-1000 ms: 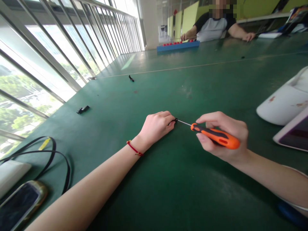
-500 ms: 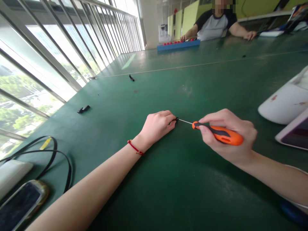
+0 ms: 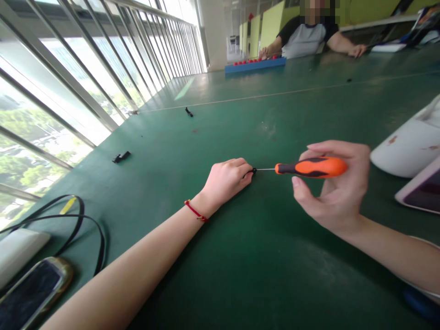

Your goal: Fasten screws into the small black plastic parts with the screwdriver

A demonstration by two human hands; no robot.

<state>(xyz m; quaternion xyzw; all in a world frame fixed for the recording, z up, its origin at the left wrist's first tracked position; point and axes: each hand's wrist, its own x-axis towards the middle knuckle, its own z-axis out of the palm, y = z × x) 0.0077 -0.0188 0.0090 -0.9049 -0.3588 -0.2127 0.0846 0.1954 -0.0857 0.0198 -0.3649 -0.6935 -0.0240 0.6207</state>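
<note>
My left hand (image 3: 229, 179) rests on the green table with its fingertips closed on a small black part (image 3: 253, 170). The tip of a screwdriver (image 3: 318, 167) with an orange and black handle meets that part from the right, its thin shaft lying nearly level. Around the handle's rear is my right hand (image 3: 338, 188), thumb apart below it and fingers bent behind and above; the handle rests against the fingers. Two more black pieces lie on the table, one at the left (image 3: 121, 157) and one farther back (image 3: 189, 112).
A phone (image 3: 32, 288), a white box (image 3: 22, 250) and a black cable (image 3: 101, 247) are at the left. A white container (image 3: 409, 146) and a pale-edged device (image 3: 424, 190) stand right. Across the table, a person (image 3: 304, 39) sits behind a blue rack (image 3: 256, 65). A railing runs along the left.
My right thumb has come off the screwdriver handle and my fingers have opened wider. The handle's rear end has swung up, bringing the shaft nearly level. My left hand keeps its hold.
</note>
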